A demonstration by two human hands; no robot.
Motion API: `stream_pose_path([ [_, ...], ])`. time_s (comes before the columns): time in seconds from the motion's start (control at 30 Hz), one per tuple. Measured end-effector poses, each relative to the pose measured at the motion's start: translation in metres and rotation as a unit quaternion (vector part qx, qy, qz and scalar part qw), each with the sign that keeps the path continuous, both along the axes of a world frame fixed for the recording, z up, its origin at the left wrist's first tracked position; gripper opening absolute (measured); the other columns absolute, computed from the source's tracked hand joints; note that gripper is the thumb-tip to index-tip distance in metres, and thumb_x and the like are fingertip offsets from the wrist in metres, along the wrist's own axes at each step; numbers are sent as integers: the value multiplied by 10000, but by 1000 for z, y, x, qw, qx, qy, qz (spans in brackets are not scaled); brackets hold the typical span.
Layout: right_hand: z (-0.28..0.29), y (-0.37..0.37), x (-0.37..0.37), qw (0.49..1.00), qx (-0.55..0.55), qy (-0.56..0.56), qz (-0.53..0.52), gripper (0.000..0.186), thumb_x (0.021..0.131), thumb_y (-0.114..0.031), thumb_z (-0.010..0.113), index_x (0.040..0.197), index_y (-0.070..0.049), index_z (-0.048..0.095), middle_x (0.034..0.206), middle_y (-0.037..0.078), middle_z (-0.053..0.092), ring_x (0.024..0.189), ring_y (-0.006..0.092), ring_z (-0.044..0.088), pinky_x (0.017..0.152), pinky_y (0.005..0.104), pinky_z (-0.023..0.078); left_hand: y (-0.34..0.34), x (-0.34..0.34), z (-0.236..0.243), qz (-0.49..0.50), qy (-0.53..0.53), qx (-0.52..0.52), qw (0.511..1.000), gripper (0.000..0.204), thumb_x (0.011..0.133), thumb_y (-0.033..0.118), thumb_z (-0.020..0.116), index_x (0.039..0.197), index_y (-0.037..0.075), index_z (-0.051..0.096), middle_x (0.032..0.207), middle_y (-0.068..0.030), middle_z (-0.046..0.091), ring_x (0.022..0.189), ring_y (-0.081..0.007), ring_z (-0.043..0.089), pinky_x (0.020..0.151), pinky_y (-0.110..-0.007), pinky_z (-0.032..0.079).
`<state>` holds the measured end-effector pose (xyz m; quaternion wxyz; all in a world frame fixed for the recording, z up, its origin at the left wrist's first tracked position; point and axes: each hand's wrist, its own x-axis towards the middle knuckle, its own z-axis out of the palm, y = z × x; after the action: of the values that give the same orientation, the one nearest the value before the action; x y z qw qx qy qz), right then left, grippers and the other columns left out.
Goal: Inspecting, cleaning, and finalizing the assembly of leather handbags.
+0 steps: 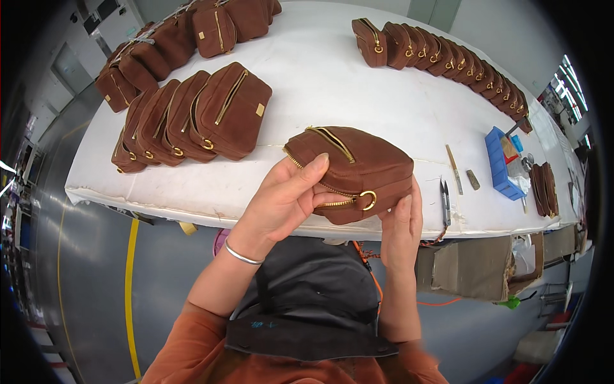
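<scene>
Between my two hands, above the near edge of the table, is a brown leather bag (377, 157) with gold zippers and a gold D-shaped ring on its side. My left hand (291, 195) grips its left end, thumb on the top face and fingers inside the partly unzipped main opening. The right end rests against my right hand (403, 221), whose thumb and fingers press on the side and underneath. A shorter zipper on the upper face stands slightly apart, showing a greenish lining. Some fingertips of both hands are hidden by the bag.
The white-covered table (307, 77) carries a leaning row of brown bags (233, 112) at left, with more bags (214, 29) behind. Another row (441, 54) lines the far right. Scissors (444, 201), a thin stick (454, 169) and a blue bin (499, 163) sit to my right, above cardboard boxes (470, 265).
</scene>
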<state>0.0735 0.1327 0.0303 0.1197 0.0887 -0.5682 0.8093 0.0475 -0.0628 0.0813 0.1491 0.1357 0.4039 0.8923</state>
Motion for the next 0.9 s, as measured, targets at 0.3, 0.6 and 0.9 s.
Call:
stream_pose_path([
  [0.3,3,-4,-7,992,99,59,-49,629,982,-274,524,1475,17,263,1496,147,333,1362,253,367,1105,421,325,12,7,6,19,16,-32,999,356,1033,203,444,1285,-47,460,1218,-142,605,1096,-216,627,906,-361,559],
  [0.6,19,-14,-2,915,347,118,-170,637,748,-58,720,1343,-47,492,1458,201,373,1389,373,310,1088,448,322,31,14,-4,-38,50,-52,997,339,1016,129,469,1320,-21,461,1277,-117,569,1173,-199,559,992,-355,476],
  [0.9,12,-9,-17,950,233,50,-203,387,814,26,638,1197,-24,610,1310,155,553,1202,246,532,808,288,503,-4,35,-20,248,217,-497,803,152,849,34,680,998,14,704,1034,-137,666,989,-223,619,779,-285,475],
])
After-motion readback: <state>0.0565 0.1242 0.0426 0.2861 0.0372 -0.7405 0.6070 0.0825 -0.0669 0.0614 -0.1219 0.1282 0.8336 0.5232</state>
